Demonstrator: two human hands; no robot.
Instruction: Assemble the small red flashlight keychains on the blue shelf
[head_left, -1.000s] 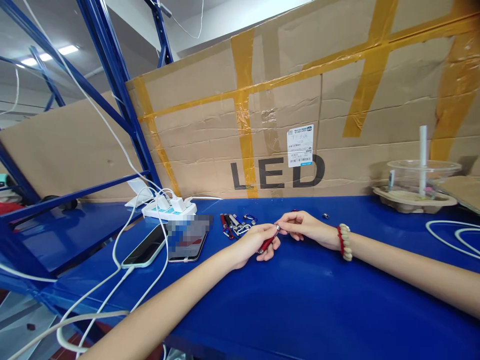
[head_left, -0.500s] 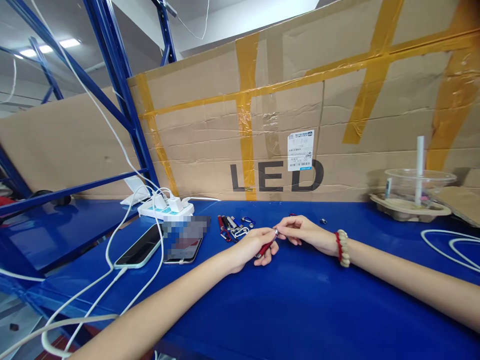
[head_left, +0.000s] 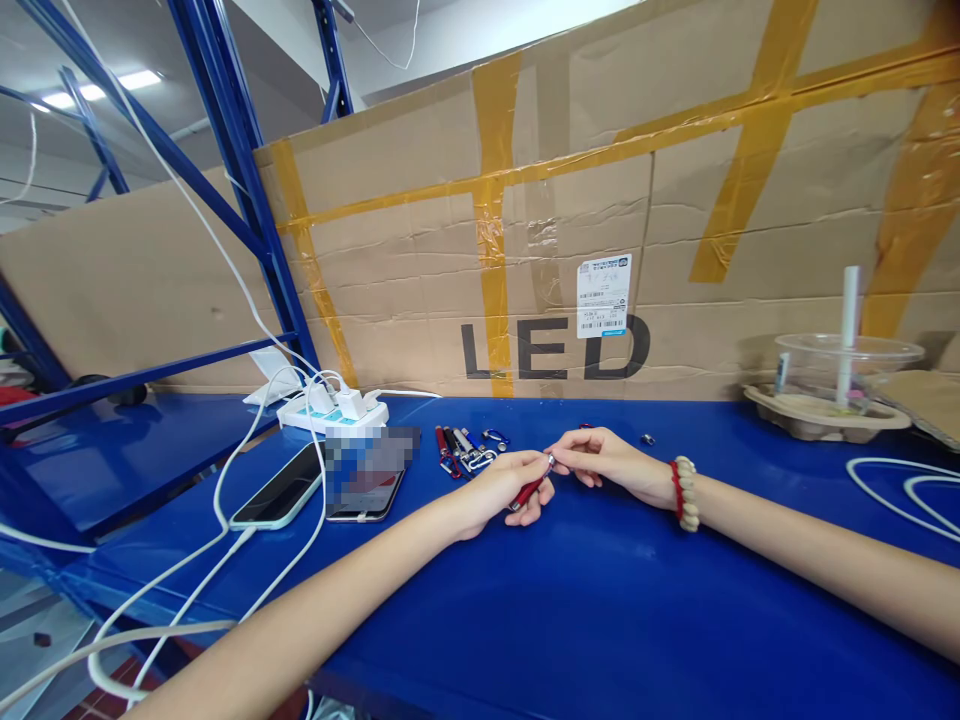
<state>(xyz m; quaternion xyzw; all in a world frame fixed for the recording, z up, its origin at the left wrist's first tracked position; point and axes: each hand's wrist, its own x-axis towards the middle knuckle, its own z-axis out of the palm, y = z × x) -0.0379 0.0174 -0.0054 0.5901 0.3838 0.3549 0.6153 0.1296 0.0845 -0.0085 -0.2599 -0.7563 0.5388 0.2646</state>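
Observation:
My left hand (head_left: 517,482) is closed around a slim red tube with a silver end, which looks like a small keychain flashlight (head_left: 529,492). The tube slants, its silver end up and to the right. At that silver end the fingertips of my right hand (head_left: 592,455) are pinched together, touching it; whatever small part lies between them is hidden. The right wrist wears a beaded bracelet (head_left: 685,494) with a red band. Left of my hands lies a pile of similar small tubes (head_left: 459,448) in red, black, silver and blue, with carabiner clips (head_left: 480,460) among them.
Two phones (head_left: 279,492) (head_left: 367,495) and a white power strip (head_left: 334,415) with cables stand on the blue tabletop (head_left: 600,600) at left. A small metal piece (head_left: 648,439) lies beyond my right hand. A plastic cup in a cardboard holder (head_left: 825,412) stands at right, before a large cardboard sheet (head_left: 405,290).
Both hands keep nearly the same pose on the red flashlight. The view has shifted slightly.

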